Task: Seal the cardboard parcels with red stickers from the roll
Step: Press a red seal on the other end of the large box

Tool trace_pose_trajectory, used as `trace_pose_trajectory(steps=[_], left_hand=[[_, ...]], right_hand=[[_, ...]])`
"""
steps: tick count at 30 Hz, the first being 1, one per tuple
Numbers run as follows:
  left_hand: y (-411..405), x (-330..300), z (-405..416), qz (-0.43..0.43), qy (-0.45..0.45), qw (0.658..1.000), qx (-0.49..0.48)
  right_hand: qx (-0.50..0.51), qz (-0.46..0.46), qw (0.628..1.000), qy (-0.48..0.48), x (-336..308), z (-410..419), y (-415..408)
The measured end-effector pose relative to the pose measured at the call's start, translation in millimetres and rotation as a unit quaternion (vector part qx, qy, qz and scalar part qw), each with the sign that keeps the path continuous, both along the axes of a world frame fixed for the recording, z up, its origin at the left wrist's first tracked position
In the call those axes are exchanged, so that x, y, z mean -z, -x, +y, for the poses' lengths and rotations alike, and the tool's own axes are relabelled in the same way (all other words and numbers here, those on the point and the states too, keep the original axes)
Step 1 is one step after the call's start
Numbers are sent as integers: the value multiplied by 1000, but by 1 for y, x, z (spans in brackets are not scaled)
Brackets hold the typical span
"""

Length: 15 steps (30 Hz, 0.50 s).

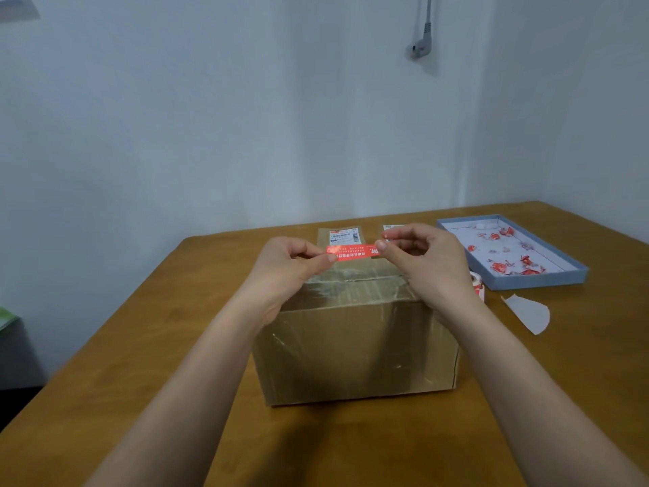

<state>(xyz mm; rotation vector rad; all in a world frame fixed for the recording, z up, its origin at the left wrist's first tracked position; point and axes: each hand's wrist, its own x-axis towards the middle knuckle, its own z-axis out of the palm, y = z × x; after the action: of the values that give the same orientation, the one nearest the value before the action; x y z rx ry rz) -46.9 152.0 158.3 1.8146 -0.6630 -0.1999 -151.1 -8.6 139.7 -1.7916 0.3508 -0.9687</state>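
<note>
A brown cardboard parcel (354,349) wrapped in clear tape stands in the middle of the wooden table (140,346). Above its top I hold a long red sticker (353,252) stretched level. My left hand (288,272) pinches its left end and my right hand (421,261) pinches its right end. The sticker hovers over the far part of the top, near a white shipping label (344,237). The sticker roll (477,284) peeks out behind my right wrist, mostly hidden.
A shallow blue tray (576,275) with crumpled red and white sticker scraps lies at the right. A white backing scrap (528,312) lies on the table in front of it. A wall stands behind the table's far edge.
</note>
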Motion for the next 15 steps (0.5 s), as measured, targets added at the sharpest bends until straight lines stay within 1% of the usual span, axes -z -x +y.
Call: trace_pose_trajectory(steps=[7, 10, 15], left_hand=[[6, 1, 1, 9, -3, 1000, -15], [6, 0, 1, -8, -13, 999, -29], [9, 3, -4, -41, -66, 995, -67]], right_hand=[[-31, 29, 998, -49, -4, -6, -2], [-33, 42, 998, -24, -5, -6, -3], [-11, 56, 997, 47, -1, -4, -4]])
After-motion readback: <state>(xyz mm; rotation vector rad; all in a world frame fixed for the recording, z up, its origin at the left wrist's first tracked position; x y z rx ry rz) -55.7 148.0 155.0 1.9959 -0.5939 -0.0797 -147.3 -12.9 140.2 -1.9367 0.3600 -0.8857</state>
